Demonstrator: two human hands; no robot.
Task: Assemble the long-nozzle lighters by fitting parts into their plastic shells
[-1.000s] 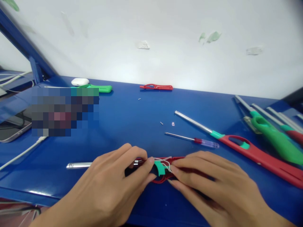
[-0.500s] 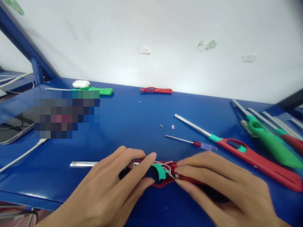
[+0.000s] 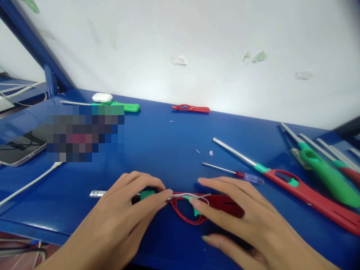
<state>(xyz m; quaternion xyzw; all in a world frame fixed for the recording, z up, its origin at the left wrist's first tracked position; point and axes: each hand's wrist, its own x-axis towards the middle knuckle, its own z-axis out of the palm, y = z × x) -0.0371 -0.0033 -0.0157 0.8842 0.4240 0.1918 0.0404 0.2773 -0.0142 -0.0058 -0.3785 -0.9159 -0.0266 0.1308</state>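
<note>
An opened red long-neck gas lighter (image 3: 225, 204) lies crosswise near the front of the blue table. Its metal tube (image 3: 97, 194) points left, and a teal collar (image 3: 147, 194) shows between my fingers. My left hand (image 3: 123, 217) pinches the lighter where the neck meets the handle. White wires (image 3: 208, 195) run along the upper edge of the shell beside the teal trigger (image 3: 197, 212). Over the handle, my right hand (image 3: 244, 217) has its fingers spread, the index fingertip at the trigger and the thumb apart below. Part of the handle is hidden under that hand.
Behind my right hand lie a screwdriver (image 3: 247, 177) and an assembled red lighter (image 3: 317, 202), with several more lighters (image 3: 323, 172) further right. A small pin (image 3: 197, 151) and a tiny pale piece (image 3: 211, 153) sit mid-table. A red half shell (image 3: 201, 109) rests by the wall.
My right hand has let go of the handle and spread its fingers, its index finger now at the trigger. My left fingers have drawn together near the neck. The view has shifted slightly.
</note>
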